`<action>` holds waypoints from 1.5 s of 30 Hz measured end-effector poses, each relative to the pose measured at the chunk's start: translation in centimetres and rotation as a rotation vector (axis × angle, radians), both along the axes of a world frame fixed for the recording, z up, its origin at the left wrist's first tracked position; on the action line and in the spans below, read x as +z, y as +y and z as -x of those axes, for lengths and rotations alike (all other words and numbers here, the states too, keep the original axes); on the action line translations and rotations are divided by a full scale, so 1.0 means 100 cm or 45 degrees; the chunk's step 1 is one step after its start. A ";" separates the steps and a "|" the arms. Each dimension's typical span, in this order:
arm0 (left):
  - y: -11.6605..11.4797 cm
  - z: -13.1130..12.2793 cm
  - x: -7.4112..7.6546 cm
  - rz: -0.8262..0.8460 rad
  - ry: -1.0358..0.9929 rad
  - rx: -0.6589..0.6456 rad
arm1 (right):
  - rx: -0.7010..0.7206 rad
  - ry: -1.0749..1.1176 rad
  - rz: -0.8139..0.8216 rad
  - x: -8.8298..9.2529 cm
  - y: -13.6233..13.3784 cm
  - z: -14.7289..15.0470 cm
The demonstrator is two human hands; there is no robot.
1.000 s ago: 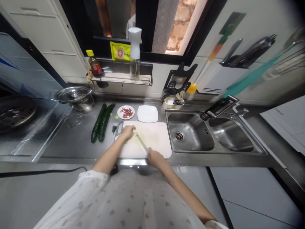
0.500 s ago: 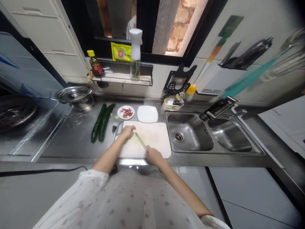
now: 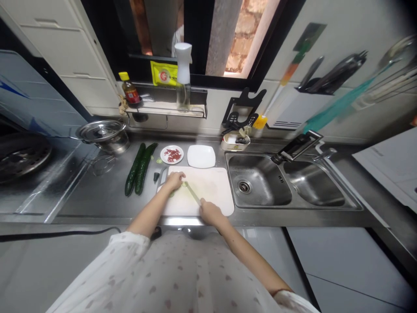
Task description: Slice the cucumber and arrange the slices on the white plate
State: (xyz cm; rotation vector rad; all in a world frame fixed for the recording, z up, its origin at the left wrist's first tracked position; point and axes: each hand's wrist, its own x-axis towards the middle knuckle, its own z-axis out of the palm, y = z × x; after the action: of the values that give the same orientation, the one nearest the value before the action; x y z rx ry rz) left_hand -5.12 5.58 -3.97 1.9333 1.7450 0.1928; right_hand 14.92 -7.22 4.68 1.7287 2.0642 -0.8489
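Observation:
My right hand (image 3: 210,212) is closed round the handle of a knife (image 3: 193,193), whose blade points up and left across the white cutting board (image 3: 215,187). At the blade's tip lies a small pale-green slice (image 3: 185,184). My left hand (image 3: 175,179) rests over the board's left part with curled fingers, close to the slice. What those fingers hold, if anything, is too small to make out. Another green slice (image 3: 172,194) shows beside the left wrist. Left of the board are a dark green end piece (image 3: 156,176) and two long cucumbers (image 3: 140,174).
Behind the board stand a small plate (image 3: 163,160) with chopped red bits and a white square plate (image 3: 201,156). The double sink (image 3: 260,202) lies to the right. A lidded steel pot (image 3: 114,141) is at the left. Above hangs a shelf (image 3: 163,109) with bottles.
The view has shifted very slightly. Both hands, the knife and the slice keep nearly the same places on the board.

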 end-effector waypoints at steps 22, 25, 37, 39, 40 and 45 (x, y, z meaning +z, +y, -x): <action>0.002 0.001 -0.003 0.029 -0.001 -0.003 | -0.011 0.006 0.003 -0.003 0.000 0.000; 0.002 0.001 -0.004 0.025 0.003 -0.010 | -0.002 0.015 -0.008 -0.002 0.001 0.000; 0.003 0.001 -0.005 0.020 -0.006 -0.016 | 0.008 0.010 -0.030 -0.007 -0.003 -0.003; 0.003 0.001 -0.006 0.015 -0.016 -0.017 | -0.002 0.022 -0.035 -0.008 -0.002 -0.003; 0.003 0.001 -0.006 0.011 -0.020 -0.016 | -0.005 0.028 -0.037 -0.009 -0.002 -0.003; 0.001 0.001 -0.004 0.010 -0.019 0.004 | -0.001 0.026 -0.031 -0.010 -0.003 -0.006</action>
State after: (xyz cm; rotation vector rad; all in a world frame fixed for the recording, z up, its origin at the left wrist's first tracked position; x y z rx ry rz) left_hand -5.18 5.69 -4.34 1.9185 1.7367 0.2006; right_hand 15.48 -7.54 3.68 1.7407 2.0952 -0.8486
